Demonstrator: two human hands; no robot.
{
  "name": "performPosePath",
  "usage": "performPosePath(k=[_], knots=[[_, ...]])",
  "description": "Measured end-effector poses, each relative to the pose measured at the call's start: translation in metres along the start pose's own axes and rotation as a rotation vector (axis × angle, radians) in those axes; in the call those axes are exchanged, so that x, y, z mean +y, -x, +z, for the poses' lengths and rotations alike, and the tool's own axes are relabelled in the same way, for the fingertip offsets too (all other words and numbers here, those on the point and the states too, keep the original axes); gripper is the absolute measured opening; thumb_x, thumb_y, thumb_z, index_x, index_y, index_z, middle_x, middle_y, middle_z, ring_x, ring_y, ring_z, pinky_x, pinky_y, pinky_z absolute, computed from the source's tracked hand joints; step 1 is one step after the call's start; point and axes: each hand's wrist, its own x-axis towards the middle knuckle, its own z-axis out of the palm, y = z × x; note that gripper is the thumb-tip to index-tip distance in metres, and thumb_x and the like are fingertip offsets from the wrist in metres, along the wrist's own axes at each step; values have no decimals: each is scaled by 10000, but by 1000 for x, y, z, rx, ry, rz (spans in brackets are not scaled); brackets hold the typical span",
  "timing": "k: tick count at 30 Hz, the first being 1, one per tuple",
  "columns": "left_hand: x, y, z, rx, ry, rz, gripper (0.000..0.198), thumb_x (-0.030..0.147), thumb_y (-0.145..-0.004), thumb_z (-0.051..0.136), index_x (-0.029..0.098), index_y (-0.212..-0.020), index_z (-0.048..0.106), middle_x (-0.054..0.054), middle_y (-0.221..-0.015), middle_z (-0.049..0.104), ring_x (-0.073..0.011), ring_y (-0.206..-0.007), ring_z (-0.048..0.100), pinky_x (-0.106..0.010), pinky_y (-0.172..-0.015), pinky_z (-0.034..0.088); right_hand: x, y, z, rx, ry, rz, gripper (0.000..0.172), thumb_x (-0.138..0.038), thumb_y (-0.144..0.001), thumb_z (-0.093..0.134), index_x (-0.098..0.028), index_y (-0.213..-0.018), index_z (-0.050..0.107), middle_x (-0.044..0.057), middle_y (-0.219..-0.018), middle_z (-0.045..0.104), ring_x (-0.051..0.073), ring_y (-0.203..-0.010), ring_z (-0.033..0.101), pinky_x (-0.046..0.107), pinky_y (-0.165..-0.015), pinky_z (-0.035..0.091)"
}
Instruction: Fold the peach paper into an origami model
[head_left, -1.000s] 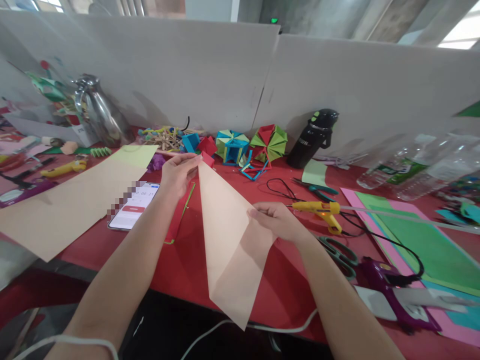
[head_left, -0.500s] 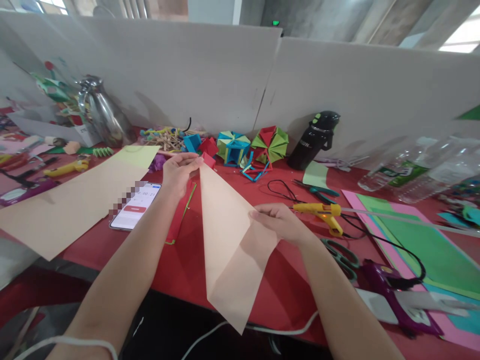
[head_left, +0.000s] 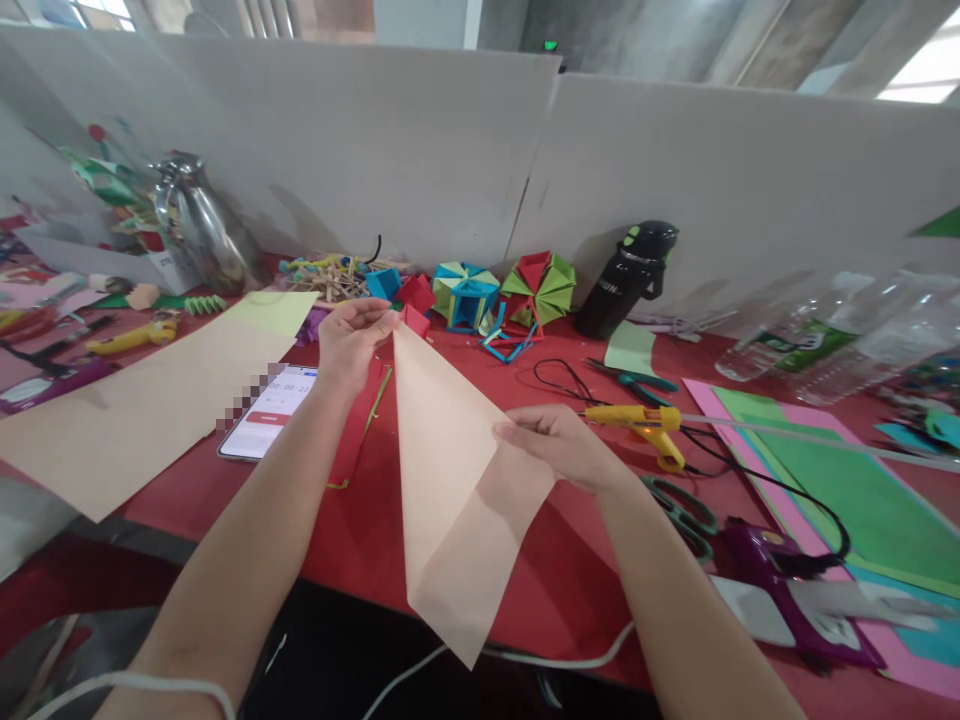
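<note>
A folded sheet of peach paper [head_left: 450, 480] hangs in the air above the red table [head_left: 360, 520], shaped like a long kite with its point away from me. My left hand [head_left: 352, 340] pinches the far tip of the paper. My right hand [head_left: 559, 445] grips the paper's right corner with closed fingers. The lower end of the sheet droops past the table's near edge.
A large peach sheet [head_left: 142, 400] and a phone [head_left: 270, 410] lie to the left. A yellow glue gun [head_left: 645, 425], scissors [head_left: 675, 510], a purple tool [head_left: 795, 590] and coloured paper [head_left: 840, 500] lie right. Folded paper models [head_left: 502, 295], a black bottle [head_left: 626, 275] and a steel jug [head_left: 199, 225] stand along the partition.
My left hand has lifted the paper's tip a little and drawn it slightly left. My right hand stays almost where it was.
</note>
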Motion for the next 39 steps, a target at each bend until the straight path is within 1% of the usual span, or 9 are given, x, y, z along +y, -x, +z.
performPosePath(k=[5, 14, 18, 22, 26, 29, 33, 36, 39], knots=[[0, -1, -1, 4, 7, 11, 303, 214, -543, 842, 158, -801, 695, -16, -705, 683, -120, -653, 651, -242, -654, 527, -2, 0, 1, 6, 2, -33, 397, -537, -776, 665, -145, -821, 695, -11, -650, 533, 88, -573, 423, 225, -493, 281], [0, -1, -1, 5, 13, 12, 313, 224, -537, 843, 167, -805, 692, -18, -724, 691, -123, -670, 655, -242, -664, 535, -2, 1, 3, 15, 6, -18, 394, -544, -777, 657, -152, -797, 685, -14, -641, 525, 94, -573, 425, 225, -492, 280], [-1, -1, -1, -18, 33, -10, 311, 232, -542, 844, 170, -808, 695, -23, -734, 701, -129, -671, 662, -250, -662, 540, -1, 1, 1, -3, -11, -10, 390, -540, -784, 658, -151, -802, 681, -22, -625, 513, 86, -555, 417, 221, -479, 276], [-3, 1, -1, -46, 38, -35, 300, 232, -562, 834, 171, -822, 697, -38, -766, 709, -150, -718, 676, -280, -709, 549, 2, 1, 0, -10, -18, 0, 392, -549, -784, 656, -157, -796, 676, -17, -642, 555, 95, -564, 462, 227, -497, 308], [-4, 2, 1, -55, 61, -64, 285, 207, -582, 823, 167, -832, 692, -42, -768, 703, -162, -759, 688, -280, -723, 545, 4, 0, -1, -10, -5, 4, 385, -546, -788, 654, -161, -779, 667, -27, -608, 533, 89, -536, 437, 226, -490, 294], [-2, 0, 0, -8, 106, -111, 248, 189, -604, 805, 171, -820, 683, -34, -773, 706, -154, -782, 695, -261, -740, 549, 6, -1, -2, -21, -3, 9, 378, -534, -795, 653, -157, -799, 674, -14, -632, 559, 99, -550, 462, 232, -512, 328], [1, -5, -6, 144, 160, -143, 206, 162, -630, 788, 184, -793, 664, -21, -786, 718, -123, -768, 694, -241, -778, 560, 8, -1, -2, -6, -22, -14, 353, -503, -805, 658, -151, -795, 681, 0, -656, 588, 108, -577, 498, 235, -534, 348], [3, -6, -9, 163, 150, -165, 199, 253, -668, 791, 181, -804, 665, -50, -846, 730, -149, -806, 699, -261, -787, 569, 7, -1, -2, 33, -18, -19, 356, -504, -809, 655, -151, -764, 666, -4, -631, 569, 104, -560, 483, 230, -507, 319], [5, -1, -2, 22, 120, -310, 363, 493, -716, 731, 154, -837, 682, -128, -958, 730, -229, -883, 701, -320, -753, 578, 8, -1, -2, 43, -1, -4, 375, -523, -808, 645, -151, -763, 663, -3, -625, 568, 105, -544, 473, 234, -498, 312]])
